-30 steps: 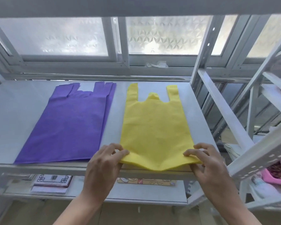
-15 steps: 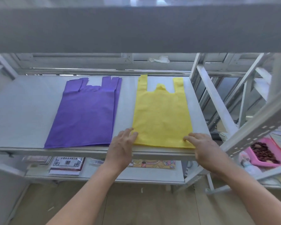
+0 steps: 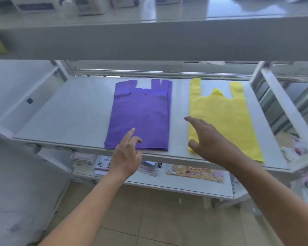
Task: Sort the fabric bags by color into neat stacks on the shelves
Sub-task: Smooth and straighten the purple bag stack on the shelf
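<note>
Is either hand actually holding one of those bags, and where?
Neither. The left hand is open over the purple bag, the right hand open over the yellow bag.

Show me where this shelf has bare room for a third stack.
Widest bare patch: the shelf left of the purple bags, up to the left frame. Narrow strip between purple and yellow bag, crowded by the right hand. Little room right of the yellow.

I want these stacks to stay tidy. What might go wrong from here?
The yellow bag lies with its near edge close to the front lip of the shelf; a brush from the right hand may drag it off. The purple stack has unevenly fanned handles, so the left hand could skew it further.
</note>
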A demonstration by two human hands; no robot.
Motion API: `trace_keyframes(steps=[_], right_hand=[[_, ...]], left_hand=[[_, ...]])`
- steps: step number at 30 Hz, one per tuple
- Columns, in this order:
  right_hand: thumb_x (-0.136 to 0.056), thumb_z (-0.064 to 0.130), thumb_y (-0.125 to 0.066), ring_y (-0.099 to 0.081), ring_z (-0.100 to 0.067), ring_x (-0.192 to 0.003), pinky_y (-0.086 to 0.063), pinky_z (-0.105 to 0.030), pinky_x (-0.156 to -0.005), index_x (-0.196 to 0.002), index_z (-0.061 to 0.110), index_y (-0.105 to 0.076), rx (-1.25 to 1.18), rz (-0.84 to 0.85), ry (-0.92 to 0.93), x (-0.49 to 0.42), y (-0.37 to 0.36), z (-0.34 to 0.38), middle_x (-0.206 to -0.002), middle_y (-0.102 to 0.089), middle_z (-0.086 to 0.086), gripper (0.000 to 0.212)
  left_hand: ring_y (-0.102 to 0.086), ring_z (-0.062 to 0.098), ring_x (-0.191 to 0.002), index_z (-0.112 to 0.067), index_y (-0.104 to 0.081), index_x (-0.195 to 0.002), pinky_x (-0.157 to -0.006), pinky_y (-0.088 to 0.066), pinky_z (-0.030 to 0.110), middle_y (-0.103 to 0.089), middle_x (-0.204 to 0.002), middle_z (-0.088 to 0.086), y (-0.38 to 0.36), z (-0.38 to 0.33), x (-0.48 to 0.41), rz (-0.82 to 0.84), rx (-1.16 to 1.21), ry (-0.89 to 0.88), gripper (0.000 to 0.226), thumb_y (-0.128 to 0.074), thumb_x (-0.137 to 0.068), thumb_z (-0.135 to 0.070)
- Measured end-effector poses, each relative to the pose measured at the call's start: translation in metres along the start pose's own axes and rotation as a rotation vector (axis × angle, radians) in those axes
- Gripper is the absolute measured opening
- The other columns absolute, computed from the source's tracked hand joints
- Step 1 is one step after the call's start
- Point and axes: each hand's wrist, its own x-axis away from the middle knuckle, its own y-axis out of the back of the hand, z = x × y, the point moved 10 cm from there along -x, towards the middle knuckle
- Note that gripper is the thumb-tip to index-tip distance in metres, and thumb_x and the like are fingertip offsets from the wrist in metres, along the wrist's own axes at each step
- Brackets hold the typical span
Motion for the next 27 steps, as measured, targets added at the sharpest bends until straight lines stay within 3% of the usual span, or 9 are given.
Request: trace_keyframes(steps=[4, 7, 10, 15, 20, 24, 27], right_hand=[[-0.096, 0.021, -0.058, -0.046, -0.023, -0.140, -0.038, -0.034, -0.111, -0.158, 0.021, -0.034, -0.140, 0.022, -0.180, -0.052, -0.061, 0.012, -0.155, -0.046, -0.008, 0.066], [-0.095, 0.027, -0.061, -0.049, -0.030, -0.133, -0.041, -0.035, -0.105, -0.155, 0.013, -0.039, -0.080, 0.001, -0.345, -0.090, -0.095, 0.009, -0.148, -0.047, -0.016, 0.065], [-0.095, 0.037, -0.066, -0.040, -0.038, -0.135, -0.034, -0.041, -0.112, -0.150, 0.007, -0.039, 0.053, -0.098, -0.472, -0.111, -0.113, 0.010, -0.144, -0.043, -0.022, 0.068], [-0.091, 0.037, -0.075, -0.043, -0.044, -0.128, -0.038, -0.046, -0.107, -0.137, 0.003, -0.040, 0.072, -0.247, -0.587, -0.127, -0.120, 0.013, -0.138, -0.041, -0.024, 0.067], [-0.085, 0.035, -0.081, -0.056, -0.035, -0.122, -0.048, -0.041, -0.099, -0.136, 0.008, -0.048, -0.044, -0.204, -0.588, -0.136, -0.117, 0.010, -0.135, -0.057, -0.014, 0.067], [-0.081, 0.035, -0.083, -0.063, -0.025, -0.111, -0.049, -0.035, -0.085, -0.129, 0.018, -0.055, -0.090, -0.143, -0.528, -0.116, -0.120, 0.024, -0.122, -0.067, -0.003, 0.058], [-0.074, 0.041, -0.083, -0.069, -0.011, -0.098, -0.055, -0.033, -0.082, -0.120, 0.030, -0.057, -0.150, -0.034, -0.500, -0.089, -0.134, 0.020, -0.109, -0.070, 0.012, 0.055]], left_hand=[[-0.054, 0.024, -0.132, -0.019, -0.067, -0.107, -0.107, -0.045, 0.041, -0.050, -0.150, 0.001, 0.028, 0.080, -0.024, -0.141, 0.166, 0.159, 0.028, -0.057, -0.086, -0.003], [-0.054, 0.027, -0.127, -0.014, -0.069, -0.112, -0.102, -0.040, 0.030, -0.054, -0.135, 0.007, 0.042, 0.127, -0.050, -0.211, 0.216, 0.227, 0.022, -0.064, -0.092, -0.008], [-0.051, 0.030, -0.128, -0.009, -0.064, -0.127, -0.103, -0.040, 0.029, -0.047, -0.137, 0.011, 0.034, 0.147, -0.076, -0.158, 0.300, 0.267, 0.037, -0.072, -0.093, -0.022], [-0.043, 0.037, -0.130, -0.005, -0.046, -0.140, -0.108, -0.037, 0.037, -0.039, -0.141, 0.017, 0.020, 0.141, -0.116, -0.063, 0.347, 0.282, 0.064, -0.077, -0.087, -0.022], [-0.056, 0.039, -0.120, -0.003, -0.041, -0.135, -0.097, -0.045, 0.040, -0.051, -0.134, 0.018, 0.021, 0.158, -0.142, -0.031, 0.399, 0.339, 0.070, -0.083, -0.084, -0.026], [-0.069, 0.026, -0.101, -0.013, -0.065, -0.110, -0.084, -0.054, 0.033, -0.073, -0.106, 0.001, 0.022, 0.172, -0.139, 0.117, 0.370, 0.272, 0.046, -0.087, -0.075, -0.033], [-0.073, 0.014, -0.091, -0.026, -0.071, -0.104, -0.086, -0.060, 0.038, -0.077, -0.095, -0.012, 0.021, 0.185, -0.117, 0.289, 0.348, 0.243, 0.051, -0.085, -0.058, -0.045]])
